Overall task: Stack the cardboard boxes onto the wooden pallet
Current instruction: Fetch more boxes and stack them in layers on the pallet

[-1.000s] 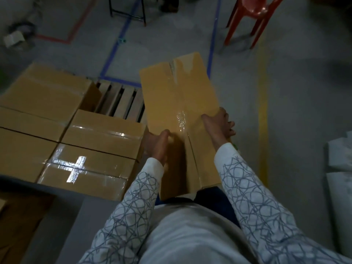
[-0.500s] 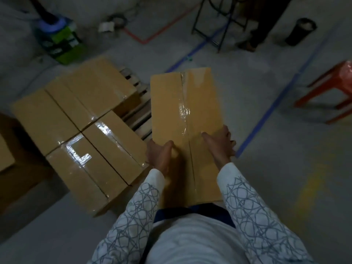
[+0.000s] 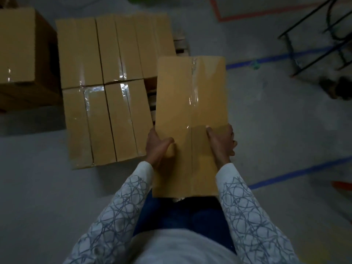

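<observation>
I carry a long taped cardboard box [image 3: 190,103] in front of my body, its far end over the right side of the wooden pallet [image 3: 182,44]. My left hand [image 3: 158,147] grips its left edge, thumb on top. On the right edge my right hand [image 3: 221,143] holds it, thumb on top and fingers round the side. Several stacked boxes [image 3: 106,88] fill the pallet to the left of the carried box. Only a few pallet slats show, beyond the box and in the gap beside it.
A large brown carton [image 3: 21,50] stands on the floor at the far left. A black metal frame [image 3: 320,40] is at the upper right. Blue tape lines [image 3: 297,172] and a red one [image 3: 247,15] mark the grey floor.
The view has swung left and down, so the pallet boxes now lie square ahead at my left. The carried box stays in both hands and has come over the pallet's right side.
</observation>
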